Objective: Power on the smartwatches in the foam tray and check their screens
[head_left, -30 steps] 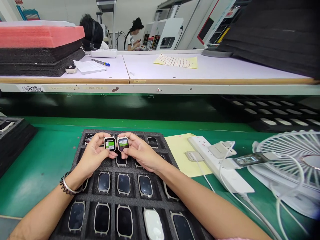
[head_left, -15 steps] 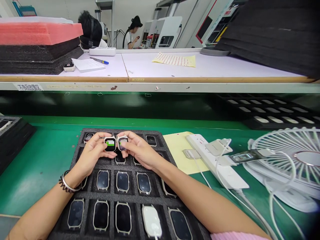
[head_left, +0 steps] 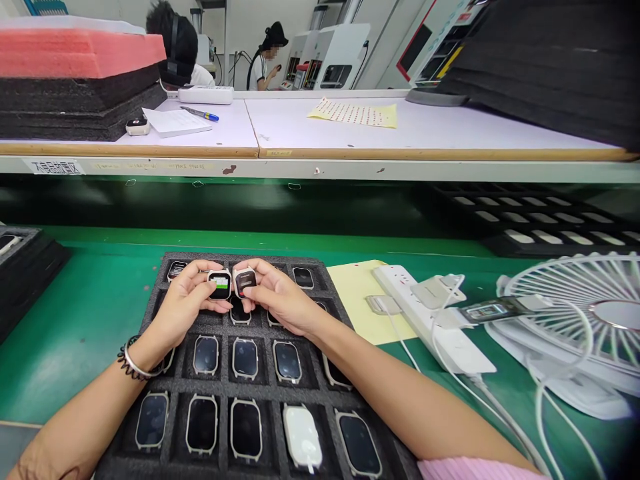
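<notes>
My left hand (head_left: pixel 187 300) grips a smartwatch body (head_left: pixel 219 285) without a strap; its screen is lit with white and green areas. Beside it, a second smartwatch body (head_left: pixel 245 283) is pinched in my right hand (head_left: pixel 280 300), thumb on the lower part of its lit, mostly dark screen. The two watches are held side by side above a black foam tray (head_left: pixel 225 385). Several strapless watch bodies lie in the tray's compartments, mostly with dark screens. One compartment in the front row holds a white piece (head_left: pixel 302 437) with its pale back facing up.
Right of the tray are a yellow sheet (head_left: pixel 350 287), a white power strip (head_left: pixel 425 320) with plugs and cables, and a white fan (head_left: pixel 590 320). A raised shelf (head_left: pixel 300 143) runs behind, bearing foam stacks (head_left: pixel 75 87). Two people sit beyond it.
The right watch's screen went from a light, multicoloured picture to a darker one with a small red area. Both hands keep their hold; the view has shifted slightly.
</notes>
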A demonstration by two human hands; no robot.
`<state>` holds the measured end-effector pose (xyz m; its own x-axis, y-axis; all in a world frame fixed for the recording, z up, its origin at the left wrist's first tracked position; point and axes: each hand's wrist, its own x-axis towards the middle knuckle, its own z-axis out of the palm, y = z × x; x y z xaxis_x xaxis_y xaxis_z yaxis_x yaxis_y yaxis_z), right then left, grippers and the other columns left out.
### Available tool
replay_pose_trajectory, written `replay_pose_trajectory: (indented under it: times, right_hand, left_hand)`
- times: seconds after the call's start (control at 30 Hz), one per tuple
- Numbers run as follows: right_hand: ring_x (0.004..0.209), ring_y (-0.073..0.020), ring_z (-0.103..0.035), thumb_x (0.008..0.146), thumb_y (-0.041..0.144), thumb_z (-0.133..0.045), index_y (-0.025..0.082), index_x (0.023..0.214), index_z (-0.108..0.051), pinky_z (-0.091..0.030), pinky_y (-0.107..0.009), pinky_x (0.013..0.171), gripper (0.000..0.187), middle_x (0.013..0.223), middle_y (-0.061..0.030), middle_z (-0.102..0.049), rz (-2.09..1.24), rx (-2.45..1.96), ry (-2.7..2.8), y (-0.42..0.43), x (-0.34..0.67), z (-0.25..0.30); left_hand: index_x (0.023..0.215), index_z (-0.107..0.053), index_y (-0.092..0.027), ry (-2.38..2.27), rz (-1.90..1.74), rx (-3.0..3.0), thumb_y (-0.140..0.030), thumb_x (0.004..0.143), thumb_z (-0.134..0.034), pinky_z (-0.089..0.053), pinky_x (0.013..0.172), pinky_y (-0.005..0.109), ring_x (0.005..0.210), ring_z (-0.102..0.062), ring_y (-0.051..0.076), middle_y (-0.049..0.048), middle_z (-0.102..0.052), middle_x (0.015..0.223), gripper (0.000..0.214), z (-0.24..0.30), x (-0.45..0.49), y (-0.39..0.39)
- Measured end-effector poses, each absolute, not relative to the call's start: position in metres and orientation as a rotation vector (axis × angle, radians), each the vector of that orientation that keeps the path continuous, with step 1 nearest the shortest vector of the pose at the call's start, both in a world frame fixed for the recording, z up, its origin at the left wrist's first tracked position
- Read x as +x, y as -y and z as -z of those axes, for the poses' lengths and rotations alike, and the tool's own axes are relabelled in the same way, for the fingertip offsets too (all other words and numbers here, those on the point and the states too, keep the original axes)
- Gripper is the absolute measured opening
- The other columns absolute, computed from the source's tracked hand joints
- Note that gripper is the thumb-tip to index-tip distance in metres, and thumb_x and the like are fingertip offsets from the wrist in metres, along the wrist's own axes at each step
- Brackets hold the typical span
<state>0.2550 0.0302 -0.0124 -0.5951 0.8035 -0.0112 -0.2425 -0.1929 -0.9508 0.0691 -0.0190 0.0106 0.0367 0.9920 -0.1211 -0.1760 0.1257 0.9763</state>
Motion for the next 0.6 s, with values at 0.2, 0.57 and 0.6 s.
replay_pose_trajectory:
  times: [0.2, 0.57, 0.6]
  right_hand:
    - [0.060, -0.0107, -0.062, 0.079, 0.027, -0.073, 0.021, 0.109, -0.058, -0.048, -0.026, 0.059, 0.034, 0.082, 0.0023, -0.064, -1.899, -0.696, 1.317, -0.0293, 0.2552, 0.0113]
    - [0.062, -0.0110, -0.062, 0.078, 0.022, -0.071, 0.021, 0.115, -0.058, -0.048, -0.027, 0.061, 0.039, 0.085, 0.0017, -0.065, -1.896, -0.684, 1.309, -0.0300, 0.2555, 0.0109]
    - [0.062, -0.0109, -0.062, 0.077, 0.020, -0.070, 0.021, 0.114, -0.058, -0.048, -0.026, 0.061, 0.039, 0.084, 0.0019, -0.065, -1.896, -0.684, 1.309, -0.0298, 0.2556, 0.0103]
  left_hand:
    - [0.104, -0.058, -0.018, -1.111, -1.179, 1.006, -0.032, 0.076, -0.070, -0.062, 0.066, 0.032, 0.065, -0.074, 0.020, 0.0008, -0.069, 0.087, 0.034, -0.0120, 0.0682, 0.0194]
    - [0.107, -0.055, -0.018, -1.131, -1.204, 1.038, -0.026, 0.075, -0.072, -0.062, 0.066, 0.031, 0.063, -0.073, 0.017, 0.0027, -0.070, 0.094, 0.037, -0.0111, 0.0694, 0.0190]
    - [0.108, -0.055, -0.018, -1.130, -1.203, 1.036, -0.025, 0.074, -0.071, -0.062, 0.066, 0.031, 0.063, -0.073, 0.017, 0.0029, -0.070, 0.095, 0.038, -0.0110, 0.0691, 0.0193]
